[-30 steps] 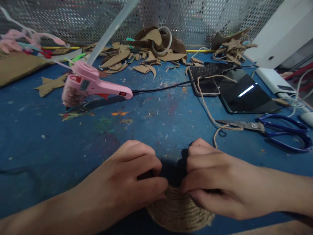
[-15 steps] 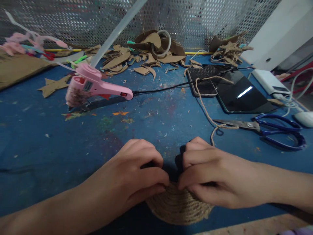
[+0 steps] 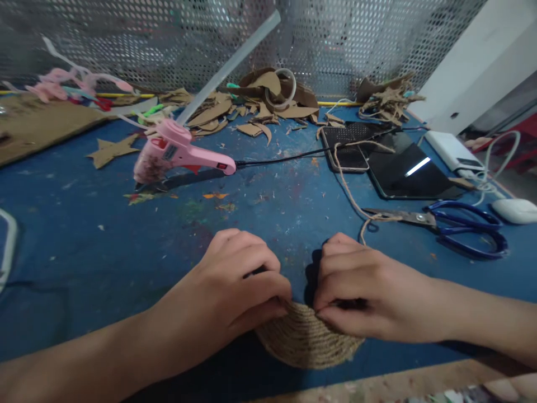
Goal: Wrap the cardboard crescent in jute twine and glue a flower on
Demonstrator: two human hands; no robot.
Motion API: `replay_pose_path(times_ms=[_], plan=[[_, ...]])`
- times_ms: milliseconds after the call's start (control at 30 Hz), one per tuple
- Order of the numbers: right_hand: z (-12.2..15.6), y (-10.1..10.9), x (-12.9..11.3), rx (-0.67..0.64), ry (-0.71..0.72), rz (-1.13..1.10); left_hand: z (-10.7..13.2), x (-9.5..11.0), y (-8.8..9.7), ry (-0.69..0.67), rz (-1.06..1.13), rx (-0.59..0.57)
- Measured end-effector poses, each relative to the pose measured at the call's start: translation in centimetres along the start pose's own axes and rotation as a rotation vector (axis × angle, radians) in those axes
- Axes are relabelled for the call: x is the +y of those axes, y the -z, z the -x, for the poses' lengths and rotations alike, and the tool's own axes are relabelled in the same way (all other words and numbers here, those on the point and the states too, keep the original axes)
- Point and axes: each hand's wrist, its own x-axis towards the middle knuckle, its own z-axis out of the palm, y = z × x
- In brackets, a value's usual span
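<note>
A round coil of jute twine [image 3: 304,338] lies flat on the blue table [image 3: 84,246] at its near edge. My left hand [image 3: 235,285] curls over the coil's left rim, fingers pressed down on it. My right hand [image 3: 361,291] grips the right rim, fingers closed on the coil. A loose strand of twine [image 3: 348,190] runs from under my right hand up toward the phones.
A pink glue gun [image 3: 180,154] with a clear stick lies at the left on its black cord. Blue-handled scissors [image 3: 457,226], two dark phones [image 3: 377,157], a white power bank [image 3: 455,151] sit right. Cardboard scraps [image 3: 251,106] pile along the perforated metal wall.
The view has shifted, so the coil and both hands sit slightly higher in frame. My hands stay closed on the coil and have drawn a little closer together.
</note>
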Motion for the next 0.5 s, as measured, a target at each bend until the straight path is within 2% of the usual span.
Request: replay_pose_path(times_ms=[200,333,500], plan=[[0.2,-1.8,-1.9,0.135,-0.124,0.135,0.1,-0.2,0.4,-0.034,-0.116,0.071],[0.1,-0.9,-1.9,0.022,-0.135,0.146,0.3,0.3,0.5,-0.037,-0.048,0.002],[-0.3,1.4,-0.7,-0.162,-0.026,0.068,0.4,0.6,0.3,-0.061,-0.009,-0.129]])
